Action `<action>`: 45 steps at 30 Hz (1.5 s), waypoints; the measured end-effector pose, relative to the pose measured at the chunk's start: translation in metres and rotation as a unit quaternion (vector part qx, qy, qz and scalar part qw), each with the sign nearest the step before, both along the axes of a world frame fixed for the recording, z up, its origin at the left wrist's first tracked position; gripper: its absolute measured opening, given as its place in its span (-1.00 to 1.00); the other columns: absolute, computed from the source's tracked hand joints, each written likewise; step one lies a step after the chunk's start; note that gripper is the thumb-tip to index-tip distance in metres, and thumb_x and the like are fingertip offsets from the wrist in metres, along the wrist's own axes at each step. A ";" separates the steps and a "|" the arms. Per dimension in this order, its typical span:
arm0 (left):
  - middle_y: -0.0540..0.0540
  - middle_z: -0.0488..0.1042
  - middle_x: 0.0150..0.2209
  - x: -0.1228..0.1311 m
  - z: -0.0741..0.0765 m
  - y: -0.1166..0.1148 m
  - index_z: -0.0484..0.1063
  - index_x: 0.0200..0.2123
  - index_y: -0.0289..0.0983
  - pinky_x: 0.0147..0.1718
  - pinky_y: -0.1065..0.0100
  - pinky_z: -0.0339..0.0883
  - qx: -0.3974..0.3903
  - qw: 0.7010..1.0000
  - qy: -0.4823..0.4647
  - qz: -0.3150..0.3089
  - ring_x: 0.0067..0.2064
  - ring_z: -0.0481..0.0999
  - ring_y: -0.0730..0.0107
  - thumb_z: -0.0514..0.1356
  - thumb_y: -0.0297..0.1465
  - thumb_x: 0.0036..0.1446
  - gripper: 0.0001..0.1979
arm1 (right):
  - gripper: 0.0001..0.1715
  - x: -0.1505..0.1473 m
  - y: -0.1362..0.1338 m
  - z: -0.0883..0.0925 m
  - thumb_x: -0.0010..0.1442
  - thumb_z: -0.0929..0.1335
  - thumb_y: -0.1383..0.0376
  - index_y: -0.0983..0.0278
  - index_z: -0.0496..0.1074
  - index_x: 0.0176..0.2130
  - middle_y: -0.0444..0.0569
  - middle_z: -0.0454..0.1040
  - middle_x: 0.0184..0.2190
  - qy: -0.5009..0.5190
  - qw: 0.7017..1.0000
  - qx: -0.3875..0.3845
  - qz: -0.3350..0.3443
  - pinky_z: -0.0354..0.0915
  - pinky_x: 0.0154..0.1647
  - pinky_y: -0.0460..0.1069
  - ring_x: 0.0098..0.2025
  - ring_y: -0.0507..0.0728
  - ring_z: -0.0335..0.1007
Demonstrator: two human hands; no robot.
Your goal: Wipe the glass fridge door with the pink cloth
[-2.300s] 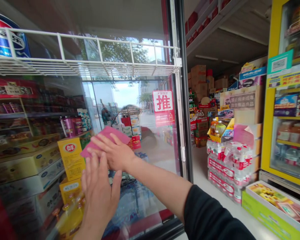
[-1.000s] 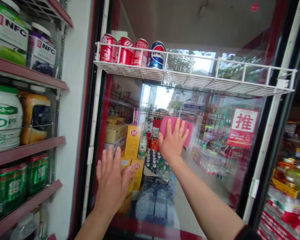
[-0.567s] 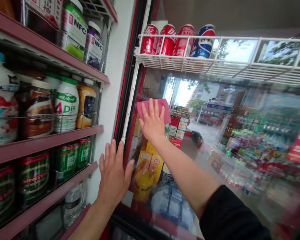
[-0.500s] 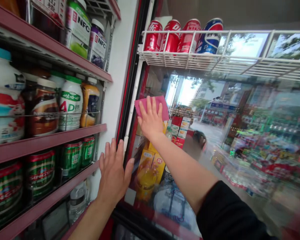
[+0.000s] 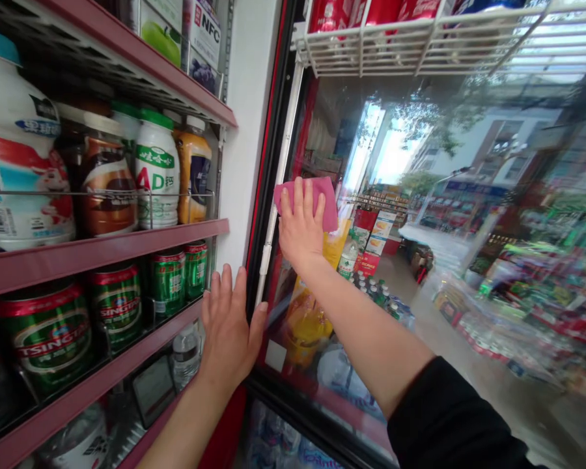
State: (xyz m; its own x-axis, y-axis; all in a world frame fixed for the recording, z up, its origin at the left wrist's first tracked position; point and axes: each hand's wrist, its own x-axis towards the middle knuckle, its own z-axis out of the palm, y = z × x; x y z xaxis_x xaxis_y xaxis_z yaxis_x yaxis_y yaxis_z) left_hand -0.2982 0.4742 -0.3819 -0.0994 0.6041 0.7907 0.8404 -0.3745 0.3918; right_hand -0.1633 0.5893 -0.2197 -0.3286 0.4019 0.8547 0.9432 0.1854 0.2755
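Observation:
A pink cloth [image 5: 328, 195] lies flat against the glass door [image 5: 420, 169], close to the door's left frame. My right hand [image 5: 300, 225] presses on it with outstretched fingers, and the cloth's edges stick out around them. Lower and to the left, my left hand [image 5: 232, 332] is open and holds nothing. Its fingers point upward near the white fridge wall and the door's edge; whether it touches either cannot be told. Beside it on the left are green cans [image 5: 195, 268] on a shelf.
Fridge shelves on the left carry a white AD bottle [image 5: 157, 172], a brown drink bottle [image 5: 105, 179] and Tsingtao cans [image 5: 53, 339]. A white wire rack [image 5: 420, 49] with red and blue cans crosses the door's top. Boxes and bottles show through the glass.
The view has tilted downward, so the wire rack sits higher and more of the lower shelves shows. My right hand stays on the cloth near the door frame; my left hand remains open.

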 end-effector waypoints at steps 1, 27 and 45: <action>-0.36 -0.14 0.63 0.000 -0.002 -0.001 -0.13 0.63 -0.25 0.49 -0.38 -0.03 -0.003 1.000 0.000 0.000 0.65 -0.17 -0.21 0.02 -0.14 0.54 -0.25 | -0.21 0.001 -0.002 -0.009 0.47 0.21 0.41 0.43 0.06 0.58 0.31 -0.31 0.64 -0.005 1.000 -0.006 0.003 -0.41 0.61 0.50 0.68 0.45 -0.42; -0.37 -0.14 0.63 0.009 -0.026 -0.019 -0.13 0.63 -0.25 0.49 -0.40 -0.04 -0.052 0.999 -0.006 -0.012 0.65 -0.18 -0.20 0.03 -0.18 0.53 -0.25 | -0.24 0.008 -0.016 -0.119 0.51 0.18 0.41 0.50 0.03 0.58 0.32 -0.33 0.61 -0.039 0.995 -0.082 0.037 -0.22 0.62 0.49 0.67 0.44 -0.31; -0.35 -0.12 0.63 0.005 -0.032 -0.030 -0.10 0.63 -0.22 0.51 -0.35 -0.05 -0.046 0.999 -0.014 -0.013 0.65 -0.17 -0.12 0.05 -0.17 0.52 -0.25 | -0.23 0.030 -0.033 -0.210 0.50 0.22 0.36 0.49 0.05 0.57 0.27 -0.23 0.61 -0.105 0.974 -0.182 0.085 0.03 0.62 0.35 0.66 0.35 -0.20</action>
State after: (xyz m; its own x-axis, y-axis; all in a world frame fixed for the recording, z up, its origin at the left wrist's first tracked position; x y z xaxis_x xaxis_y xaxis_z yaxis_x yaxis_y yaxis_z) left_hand -0.2928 0.4445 -0.4136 -0.1039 0.6767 0.7289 0.8198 -0.3567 0.4480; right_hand -0.1332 0.5566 -0.4298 -0.5692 0.5894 0.5732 0.8201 0.4560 0.3456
